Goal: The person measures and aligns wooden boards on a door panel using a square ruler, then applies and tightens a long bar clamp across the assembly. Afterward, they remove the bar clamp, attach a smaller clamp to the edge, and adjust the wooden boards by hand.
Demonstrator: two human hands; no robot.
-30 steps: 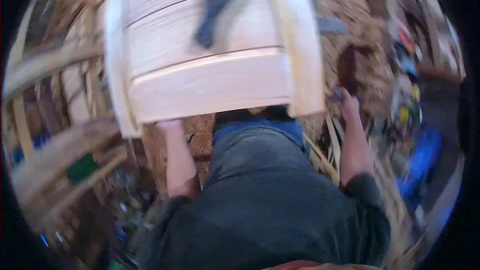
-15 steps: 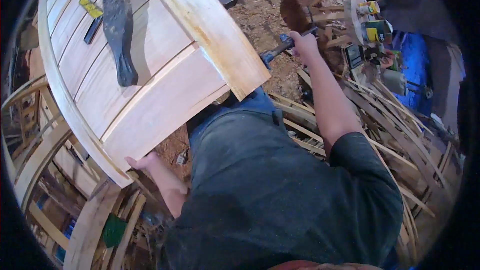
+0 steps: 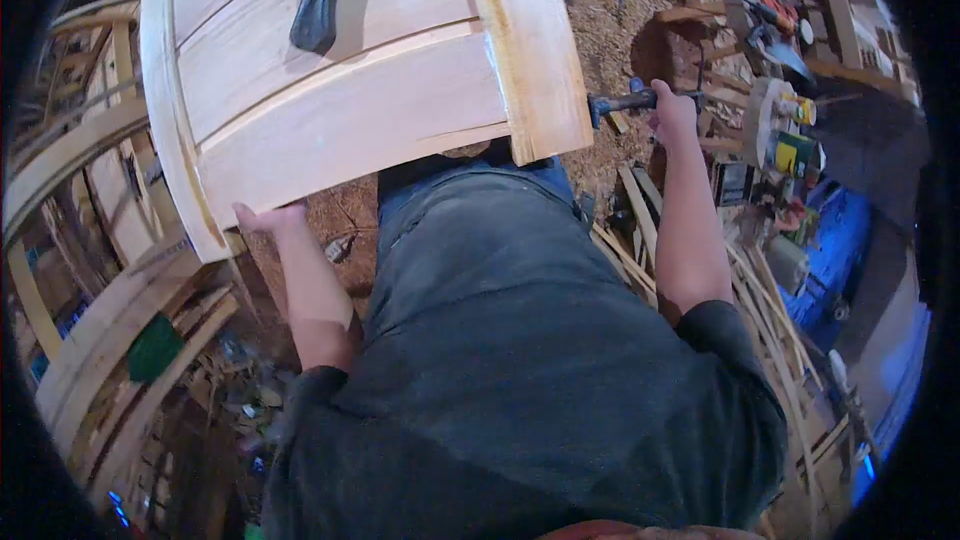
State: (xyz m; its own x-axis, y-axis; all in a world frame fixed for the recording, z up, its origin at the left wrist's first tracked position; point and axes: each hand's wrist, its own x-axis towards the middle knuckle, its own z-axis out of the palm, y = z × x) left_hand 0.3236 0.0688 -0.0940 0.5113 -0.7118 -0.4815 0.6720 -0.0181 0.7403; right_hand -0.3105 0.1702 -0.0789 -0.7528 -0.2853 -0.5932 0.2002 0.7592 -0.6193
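Observation:
A pale wooden panel (image 3: pixel 340 125) with a raised frame and several boards lies before me. My left hand (image 3: pixel 268 218) grips its near edge by the left corner, thumb uppermost and the other fingers mostly hidden beneath. Off the panel's right side sticks a dark bar clamp (image 3: pixel 625 102) with a blue-grey end close to the frame. My right hand (image 3: pixel 673 115) is wrapped around the clamp's outer part. On top of the boards rests a dark, club-shaped piece (image 3: pixel 325 0), its narrow end toward me.
Sawdust and shavings (image 3: pixel 640 20) cover the ground. Curved wooden pieces (image 3: pixel 110 155) stand at the left. To the right are thin wood strips (image 3: pixel 770 310), a stool-like wooden piece (image 3: pixel 765 120) with cans (image 3: pixel 795 152) beside it, and a blue sheet (image 3: pixel 835 250).
My view has turned, so the panel now sits squarer and farther right in it. Both hands keep their holds on the panel and the clamp. The yellow-marked tool on the boards has left view.

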